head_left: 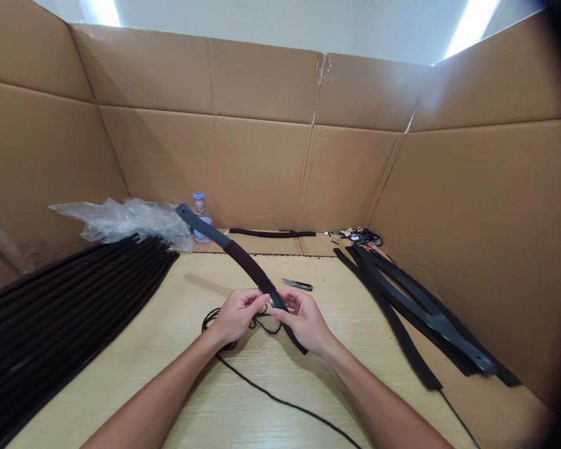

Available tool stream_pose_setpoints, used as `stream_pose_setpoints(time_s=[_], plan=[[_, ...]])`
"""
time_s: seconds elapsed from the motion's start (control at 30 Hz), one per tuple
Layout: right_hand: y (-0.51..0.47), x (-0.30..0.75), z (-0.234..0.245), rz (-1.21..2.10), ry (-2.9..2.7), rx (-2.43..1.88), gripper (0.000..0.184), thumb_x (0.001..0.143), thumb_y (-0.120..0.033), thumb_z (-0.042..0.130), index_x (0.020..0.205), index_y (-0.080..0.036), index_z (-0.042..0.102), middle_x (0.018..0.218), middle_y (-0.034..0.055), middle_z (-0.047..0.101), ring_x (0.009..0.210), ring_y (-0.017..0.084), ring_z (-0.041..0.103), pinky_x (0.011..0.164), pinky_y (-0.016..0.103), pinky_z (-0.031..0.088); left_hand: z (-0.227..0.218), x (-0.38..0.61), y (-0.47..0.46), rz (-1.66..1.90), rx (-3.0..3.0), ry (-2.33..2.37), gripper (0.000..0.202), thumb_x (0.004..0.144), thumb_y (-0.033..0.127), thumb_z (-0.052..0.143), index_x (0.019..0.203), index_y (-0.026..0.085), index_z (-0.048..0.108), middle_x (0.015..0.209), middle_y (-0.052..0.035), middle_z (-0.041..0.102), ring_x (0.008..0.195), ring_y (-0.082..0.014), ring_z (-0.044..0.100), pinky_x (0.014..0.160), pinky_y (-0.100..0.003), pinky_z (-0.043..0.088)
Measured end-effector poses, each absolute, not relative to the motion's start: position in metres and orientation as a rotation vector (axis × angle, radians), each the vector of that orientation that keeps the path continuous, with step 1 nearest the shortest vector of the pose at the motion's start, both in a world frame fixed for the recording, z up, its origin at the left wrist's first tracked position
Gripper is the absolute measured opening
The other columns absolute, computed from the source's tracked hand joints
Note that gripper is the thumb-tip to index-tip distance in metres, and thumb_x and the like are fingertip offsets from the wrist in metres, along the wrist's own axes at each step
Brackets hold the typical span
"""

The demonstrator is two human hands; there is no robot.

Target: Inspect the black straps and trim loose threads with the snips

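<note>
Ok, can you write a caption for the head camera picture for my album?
Left hand and right hand hold a dark strip, partly wrapped, above a pale table.

This looks like a workshop's handwork station: 3 tall cardboard walls screen a pale worktop, where thread snips and dark cord lie between many dark strips at left and several black pieces at right, beneath 2 bright lights.
</note>
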State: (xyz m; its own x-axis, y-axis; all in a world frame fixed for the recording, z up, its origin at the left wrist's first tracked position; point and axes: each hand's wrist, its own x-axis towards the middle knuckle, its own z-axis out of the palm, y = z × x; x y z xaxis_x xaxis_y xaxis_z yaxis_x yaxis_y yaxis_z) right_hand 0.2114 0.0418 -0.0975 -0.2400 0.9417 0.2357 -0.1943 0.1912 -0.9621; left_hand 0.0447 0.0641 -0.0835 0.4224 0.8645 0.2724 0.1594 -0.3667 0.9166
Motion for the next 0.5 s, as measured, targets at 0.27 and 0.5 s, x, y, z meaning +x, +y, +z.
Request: stream_pose_setpoints(time_s=[0.27, 0.5], plan=[[0.0400, 0.2105, -0.0964, 1.453, -1.225, -0.709, 0.029, 0.074, -0.034, 0.069, 0.092, -0.014, 0.058, 0.081, 0.0030, 0.063, 0.070, 0.009, 0.058, 0.063, 0.020, 0.047, -0.0849, 0.0419, 0.0666, 1.021, 1.761, 0.837, 0.038, 0.080, 0.049, 0.058, 0.068, 0.013, 0.059, 0.057, 0.0015, 0.049, 0.053, -0.0100, 0.040, 0.050, -0.021, 0.031], [0.0366, 0.2112, -0.0956, 1.447, -1.367, -0.758, 0.035, 0.065, -0.027, 0.076, 0.087, -0.012, 0.054, 0.087, 0.0057, 0.062, 0.072, 0.013, 0.058, 0.060, 0.024, 0.051, -0.0832, 0.0402, 0.0631, 0.941, 1.800, 0.824, 0.041, 0.080, 0.051, 0.056, 0.071, 0.012, 0.062, 0.063, -0.0019, 0.055, 0.060, -0.0138, 0.049, 0.057, -0.023, 0.040]])
